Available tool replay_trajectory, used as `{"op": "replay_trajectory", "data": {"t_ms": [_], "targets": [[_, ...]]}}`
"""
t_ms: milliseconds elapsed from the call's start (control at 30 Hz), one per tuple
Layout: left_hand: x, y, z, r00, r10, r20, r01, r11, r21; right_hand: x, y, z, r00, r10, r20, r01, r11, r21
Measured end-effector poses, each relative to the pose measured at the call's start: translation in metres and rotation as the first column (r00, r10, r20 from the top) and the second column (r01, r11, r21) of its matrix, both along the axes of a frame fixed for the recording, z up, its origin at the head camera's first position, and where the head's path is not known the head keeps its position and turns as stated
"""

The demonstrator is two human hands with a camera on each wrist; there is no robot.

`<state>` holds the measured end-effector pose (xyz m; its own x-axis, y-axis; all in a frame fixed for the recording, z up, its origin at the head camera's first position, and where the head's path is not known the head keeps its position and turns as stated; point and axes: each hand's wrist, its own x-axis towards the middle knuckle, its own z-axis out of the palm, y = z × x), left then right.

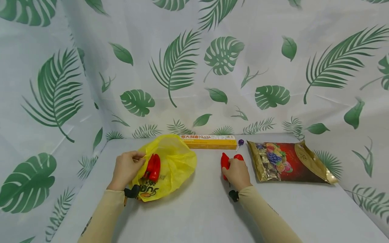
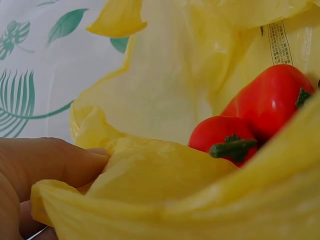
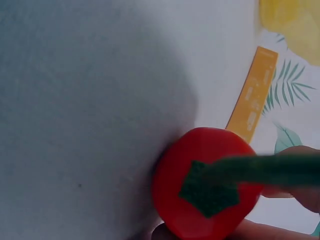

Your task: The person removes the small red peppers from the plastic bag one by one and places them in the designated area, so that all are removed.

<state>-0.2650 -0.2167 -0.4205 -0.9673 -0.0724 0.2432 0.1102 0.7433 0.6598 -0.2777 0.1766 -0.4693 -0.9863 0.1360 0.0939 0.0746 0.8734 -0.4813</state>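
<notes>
My left hand pinches the rim of a yellow plastic bag, which stands with its mouth spread. Inside the bag lie red peppers; the left wrist view shows two, with green stems. To the right, my right hand grips a red pepper at the table. Its green stem and round end face the right wrist camera, fingers at its sides. Another red piece shows just past the knuckles; whether it is a separate pepper I cannot tell.
A yellow pasta box lies at the back of the white table, against the leaf-print cloth. Beside it is a purple lollipop. A red and gold snack bag lies right of my right hand.
</notes>
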Motion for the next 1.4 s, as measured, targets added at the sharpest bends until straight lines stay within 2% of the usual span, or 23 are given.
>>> {"op": "replay_trajectory", "data": {"t_ms": [233,433,600,767,900,1033,1133,1233,1400], "targets": [[-0.002,-0.006,0.001,1.000,0.011,-0.011,-0.011,1.000,-0.005,-0.005,-0.007,0.005,1.000,0.001,0.031,-0.001,1.000,0.016],[-0.005,-0.009,0.006,0.999,0.012,-0.033,-0.012,1.000,-0.005,-0.010,-0.012,0.015,1.000,0.009,0.019,-0.009,1.000,0.006],[-0.006,-0.013,0.007,0.998,0.024,-0.054,-0.025,1.000,-0.009,-0.014,-0.021,0.021,1.000,0.006,-0.026,-0.007,0.999,-0.043],[-0.005,-0.017,0.008,0.997,0.036,-0.071,-0.037,0.999,-0.008,-0.019,-0.045,0.028,0.992,0.060,-0.109,-0.073,0.991,-0.116],[-0.004,-0.019,0.010,0.995,0.041,-0.094,-0.041,0.999,-0.002,-0.021,-0.072,0.036,0.961,0.145,-0.236,-0.186,0.969,-0.160],[-0.004,-0.020,0.011,0.993,0.049,-0.107,-0.048,0.999,0.008,-0.025,-0.102,0.042,0.890,0.253,-0.380,-0.336,0.926,-0.172],[-0.003,-0.019,0.010,0.991,0.050,-0.123,-0.050,0.999,0.010,-0.030,-0.126,0.044,0.843,0.330,-0.425,-0.437,0.881,-0.182],[-0.001,-0.017,0.008,0.991,0.047,-0.123,-0.046,0.999,0.013,-0.035,-0.152,0.043,0.841,0.392,-0.372,-0.488,0.847,-0.210],[0.001,-0.015,0.000,0.992,0.057,-0.113,-0.054,0.998,0.024,-0.038,-0.190,0.036,0.865,0.473,-0.167,-0.502,0.816,-0.287]]}}
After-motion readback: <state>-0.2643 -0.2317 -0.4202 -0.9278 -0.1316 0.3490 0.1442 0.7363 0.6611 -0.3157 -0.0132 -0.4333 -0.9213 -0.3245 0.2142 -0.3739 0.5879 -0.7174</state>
